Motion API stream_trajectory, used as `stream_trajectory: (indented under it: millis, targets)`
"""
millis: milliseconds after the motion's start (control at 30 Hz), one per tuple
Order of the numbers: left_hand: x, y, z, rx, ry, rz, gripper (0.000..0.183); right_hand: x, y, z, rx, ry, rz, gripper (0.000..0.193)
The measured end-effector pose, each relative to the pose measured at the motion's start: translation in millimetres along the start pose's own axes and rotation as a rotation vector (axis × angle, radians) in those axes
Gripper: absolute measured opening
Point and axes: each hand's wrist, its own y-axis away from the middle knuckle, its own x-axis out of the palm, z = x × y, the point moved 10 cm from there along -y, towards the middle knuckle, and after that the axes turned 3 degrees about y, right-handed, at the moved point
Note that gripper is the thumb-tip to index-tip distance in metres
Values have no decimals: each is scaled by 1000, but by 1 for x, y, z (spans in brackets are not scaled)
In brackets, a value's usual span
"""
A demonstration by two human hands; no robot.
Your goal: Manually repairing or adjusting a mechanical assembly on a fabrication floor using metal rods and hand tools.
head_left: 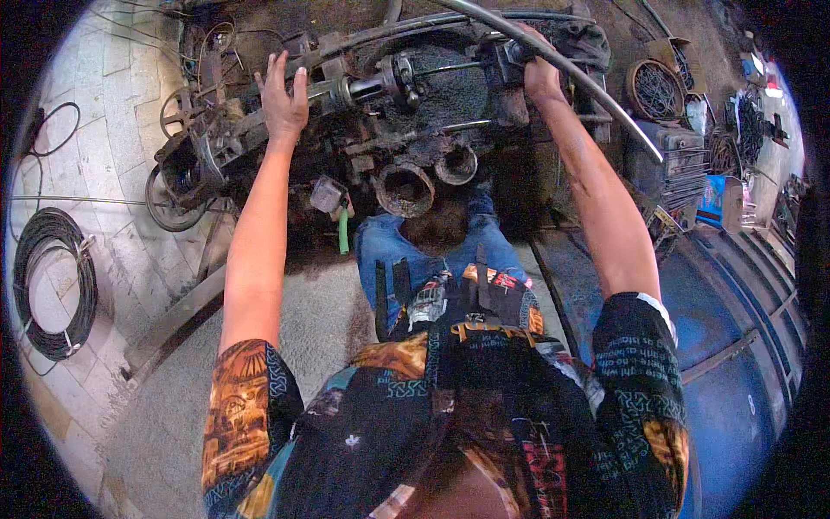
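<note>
A dark, greasy metalworking machine (255,138) stretches across in front of me. A round chuck-like part (402,80) sits at its middle, with a thin bright rod (450,67) running from it toward a dark metal block (512,62) on the right. My left hand (284,99) is raised over the machine's left part, fingers spread and holding nothing; whether it touches the metal I cannot tell. At the block's right side is my right hand (540,76). A long grey bar (596,91) crosses in front of it, hiding part of its fingers.
Below the machine are two open round metal cups (405,189) and a green hose end (343,232). A coil of black cable (56,285) lies on the left tiles. On the right are a basket of wire (655,88), a blue box (713,201) and a blue metal surface (726,320).
</note>
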Motion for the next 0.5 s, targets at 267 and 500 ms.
stream_trajectory:
  millis: [267,500]
  targets:
    - [-2,1,1,10,-1,2,51,5,1,-8,94,-143,11,24]
    - [-2,1,4,5,6,3,53,9,7,-23,268,-365,-26,28]
